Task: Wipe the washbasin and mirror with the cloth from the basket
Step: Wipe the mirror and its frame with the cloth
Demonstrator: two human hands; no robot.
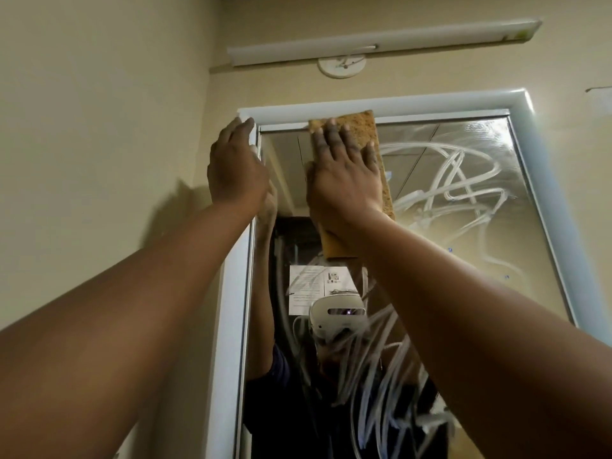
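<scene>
A tall mirror (463,200) in a white frame (381,106) fills the wall ahead, smeared with white foamy streaks across its right and lower parts. A tan, speckled cloth (361,125) lies flat against the glass near the top left corner. My right hand (342,173) presses it to the mirror with straight, spread fingers. My left hand (236,167) rests on the frame's upper left corner, fingers over the edge. The washbasin is out of view.
A white tube light fitting (381,41) and a round ceiling rose (342,66) hang on the cream wall above the mirror. A cream side wall (99,111) stands close on the left. The mirror reflects a person wearing a white headset.
</scene>
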